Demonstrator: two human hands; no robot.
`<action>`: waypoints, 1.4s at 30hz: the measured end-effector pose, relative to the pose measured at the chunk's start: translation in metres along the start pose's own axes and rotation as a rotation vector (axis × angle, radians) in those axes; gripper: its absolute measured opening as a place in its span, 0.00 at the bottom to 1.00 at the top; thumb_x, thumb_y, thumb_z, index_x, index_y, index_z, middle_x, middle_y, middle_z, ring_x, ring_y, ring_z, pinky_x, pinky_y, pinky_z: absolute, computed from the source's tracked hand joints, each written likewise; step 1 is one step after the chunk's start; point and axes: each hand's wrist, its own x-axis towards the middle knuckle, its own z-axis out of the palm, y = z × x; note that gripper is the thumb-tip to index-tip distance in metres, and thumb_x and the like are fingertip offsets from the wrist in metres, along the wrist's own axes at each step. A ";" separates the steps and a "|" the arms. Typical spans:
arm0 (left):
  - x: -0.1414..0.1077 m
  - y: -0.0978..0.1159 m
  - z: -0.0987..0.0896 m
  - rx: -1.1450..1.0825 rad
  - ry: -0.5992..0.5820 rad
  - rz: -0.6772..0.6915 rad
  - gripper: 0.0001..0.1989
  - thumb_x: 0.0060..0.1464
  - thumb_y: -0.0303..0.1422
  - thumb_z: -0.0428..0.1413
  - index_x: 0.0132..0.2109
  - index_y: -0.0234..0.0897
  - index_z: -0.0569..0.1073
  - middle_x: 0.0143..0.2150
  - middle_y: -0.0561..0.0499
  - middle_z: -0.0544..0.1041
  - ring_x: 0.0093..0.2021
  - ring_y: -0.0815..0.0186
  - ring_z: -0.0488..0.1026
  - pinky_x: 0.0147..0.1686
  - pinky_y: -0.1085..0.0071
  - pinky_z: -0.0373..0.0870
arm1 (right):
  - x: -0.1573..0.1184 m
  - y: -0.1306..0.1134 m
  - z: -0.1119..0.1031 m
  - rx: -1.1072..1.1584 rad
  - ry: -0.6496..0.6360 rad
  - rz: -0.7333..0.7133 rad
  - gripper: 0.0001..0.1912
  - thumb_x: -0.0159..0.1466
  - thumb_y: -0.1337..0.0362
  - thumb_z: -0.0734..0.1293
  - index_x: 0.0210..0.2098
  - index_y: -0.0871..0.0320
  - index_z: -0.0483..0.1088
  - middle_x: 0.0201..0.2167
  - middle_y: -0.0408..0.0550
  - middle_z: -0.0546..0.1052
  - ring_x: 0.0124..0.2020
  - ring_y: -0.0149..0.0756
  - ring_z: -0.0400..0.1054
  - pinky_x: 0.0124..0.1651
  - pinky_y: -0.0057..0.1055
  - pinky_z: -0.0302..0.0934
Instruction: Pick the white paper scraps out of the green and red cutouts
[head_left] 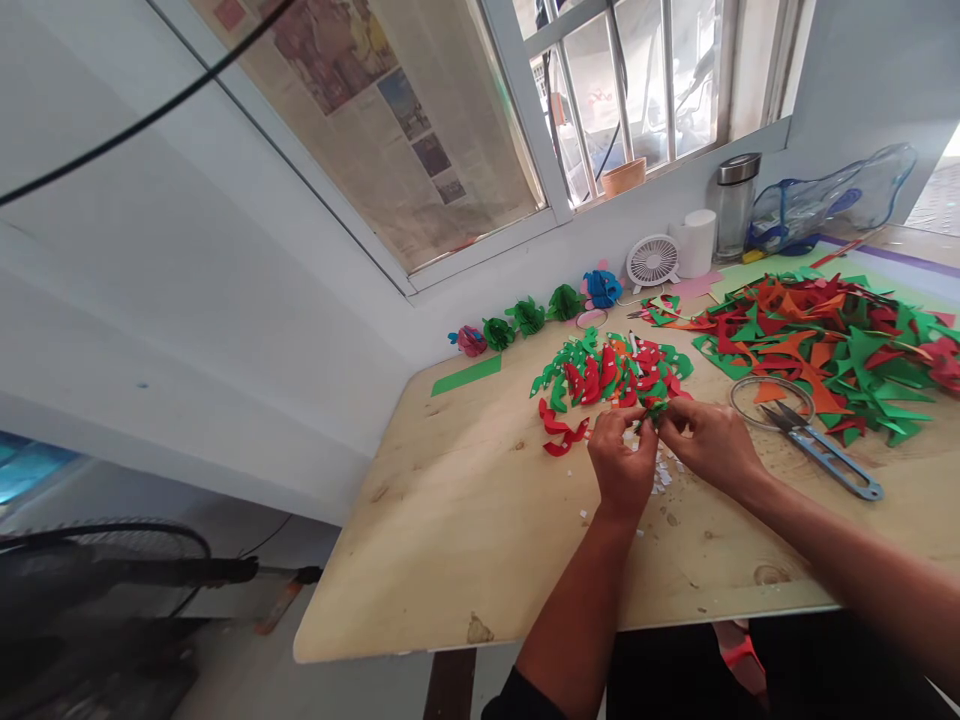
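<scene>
My left hand point(624, 455) and my right hand point(709, 438) meet above the wooden table, fingertips pinched together. Between them is a small green paper piece point(655, 408), mostly covered by my fingers. Just beyond lies a spread of cut red, green and orange paper shapes point(592, 375), many bearing small white squares. A few red paper pieces point(559, 430) sit left of my left hand. Small white paper scraps point(661, 475) are scattered below my hands. To the right of my right hand, thread snips point(829, 455) rest partly over a tape ring point(772, 400).
A heap of red, orange and green paper offcuts point(825, 340) covers the right side of the table point(442, 520). Folded paper flowers point(529, 315) line the wall. Behind stand a small white fan point(652, 263), a white roll point(697, 243) and a glass bottle point(736, 210). A green strip point(466, 375) lies far left.
</scene>
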 end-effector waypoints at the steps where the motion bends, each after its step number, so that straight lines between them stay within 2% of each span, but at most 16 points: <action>1: 0.000 -0.001 0.000 -0.026 0.000 -0.039 0.05 0.48 0.29 0.57 0.34 0.37 0.76 0.32 0.47 0.77 0.35 0.64 0.73 0.39 0.67 0.68 | 0.000 -0.001 -0.001 0.012 0.003 0.010 0.09 0.55 0.61 0.60 0.19 0.55 0.64 0.15 0.42 0.69 0.19 0.32 0.62 0.25 0.28 0.51; 5: 0.004 -0.004 0.002 -0.257 0.029 -0.267 0.06 0.45 0.32 0.58 0.32 0.34 0.75 0.30 0.49 0.76 0.31 0.67 0.72 0.35 0.70 0.69 | 0.002 -0.003 -0.003 0.067 0.017 0.060 0.09 0.53 0.61 0.60 0.19 0.55 0.64 0.15 0.41 0.68 0.18 0.30 0.60 0.24 0.27 0.50; 9: 0.013 -0.008 0.002 -0.474 0.144 -0.488 0.11 0.40 0.34 0.62 0.31 0.32 0.74 0.26 0.52 0.75 0.27 0.70 0.72 0.32 0.71 0.70 | 0.003 -0.004 -0.005 0.104 0.001 0.075 0.09 0.54 0.61 0.60 0.19 0.55 0.64 0.15 0.40 0.67 0.18 0.30 0.59 0.23 0.27 0.50; 13: 0.019 -0.011 -0.001 -0.588 0.244 -0.608 0.13 0.37 0.35 0.63 0.31 0.32 0.72 0.25 0.53 0.74 0.25 0.70 0.72 0.31 0.71 0.70 | 0.004 0.000 -0.004 0.136 -0.044 0.052 0.06 0.53 0.63 0.60 0.23 0.55 0.67 0.18 0.41 0.71 0.21 0.32 0.62 0.26 0.28 0.54; 18: 0.022 -0.016 -0.004 -0.679 0.299 -0.659 0.15 0.36 0.34 0.63 0.33 0.32 0.72 0.27 0.53 0.75 0.26 0.70 0.74 0.30 0.72 0.69 | 0.004 0.007 0.002 0.158 -0.130 0.018 0.09 0.52 0.66 0.58 0.27 0.56 0.70 0.25 0.44 0.76 0.25 0.34 0.66 0.31 0.30 0.58; 21: 0.022 -0.018 -0.005 -0.728 0.280 -0.669 0.16 0.36 0.35 0.63 0.34 0.32 0.72 0.26 0.54 0.74 0.26 0.69 0.74 0.29 0.73 0.69 | 0.004 0.010 0.004 0.162 -0.216 -0.023 0.11 0.57 0.63 0.58 0.25 0.56 0.70 0.26 0.46 0.77 0.28 0.37 0.68 0.33 0.32 0.59; 24: 0.022 -0.017 -0.005 -0.777 0.265 -0.673 0.16 0.35 0.35 0.64 0.34 0.33 0.72 0.25 0.54 0.75 0.25 0.70 0.74 0.29 0.73 0.68 | 0.005 0.012 0.006 0.168 -0.226 -0.040 0.12 0.59 0.60 0.59 0.25 0.56 0.70 0.27 0.48 0.77 0.29 0.38 0.69 0.35 0.33 0.60; 27: 0.022 -0.013 -0.006 -0.837 0.251 -0.678 0.16 0.34 0.33 0.64 0.34 0.33 0.72 0.25 0.54 0.75 0.24 0.70 0.73 0.29 0.73 0.68 | 0.006 0.012 0.007 0.266 -0.190 0.040 0.11 0.59 0.59 0.61 0.33 0.57 0.72 0.30 0.49 0.78 0.28 0.37 0.69 0.33 0.33 0.61; 31: 0.021 -0.005 -0.006 -0.853 0.193 -0.681 0.14 0.35 0.33 0.64 0.32 0.32 0.73 0.24 0.53 0.75 0.24 0.70 0.73 0.28 0.73 0.68 | 0.007 0.008 0.006 0.535 -0.201 0.157 0.16 0.58 0.55 0.64 0.41 0.58 0.70 0.34 0.51 0.78 0.33 0.40 0.71 0.34 0.34 0.63; 33: 0.020 -0.003 -0.005 -0.849 0.166 -0.695 0.13 0.35 0.32 0.64 0.32 0.32 0.73 0.24 0.52 0.75 0.24 0.71 0.72 0.28 0.73 0.68 | 0.009 0.004 0.004 0.640 -0.233 0.191 0.17 0.56 0.53 0.66 0.39 0.57 0.70 0.32 0.49 0.78 0.34 0.41 0.71 0.35 0.34 0.63; 35: 0.019 -0.001 -0.004 -0.859 0.148 -0.712 0.13 0.35 0.31 0.64 0.32 0.32 0.73 0.24 0.52 0.75 0.23 0.71 0.72 0.27 0.73 0.67 | 0.009 0.001 0.000 0.669 -0.259 0.222 0.16 0.53 0.51 0.67 0.34 0.57 0.70 0.27 0.47 0.76 0.30 0.38 0.70 0.32 0.32 0.62; 38: 0.018 -0.001 -0.003 -0.869 0.129 -0.731 0.13 0.35 0.30 0.63 0.32 0.32 0.73 0.23 0.52 0.75 0.23 0.70 0.72 0.27 0.74 0.67 | 0.010 -0.002 -0.003 0.705 -0.238 0.282 0.17 0.50 0.49 0.69 0.28 0.56 0.69 0.22 0.43 0.72 0.23 0.33 0.64 0.26 0.29 0.57; 42: 0.018 -0.001 -0.003 -0.883 0.088 -0.752 0.15 0.35 0.31 0.64 0.35 0.32 0.73 0.24 0.51 0.76 0.24 0.70 0.72 0.27 0.74 0.67 | 0.010 -0.003 -0.005 0.763 -0.214 0.331 0.19 0.46 0.47 0.71 0.25 0.56 0.69 0.20 0.42 0.70 0.22 0.31 0.61 0.24 0.28 0.54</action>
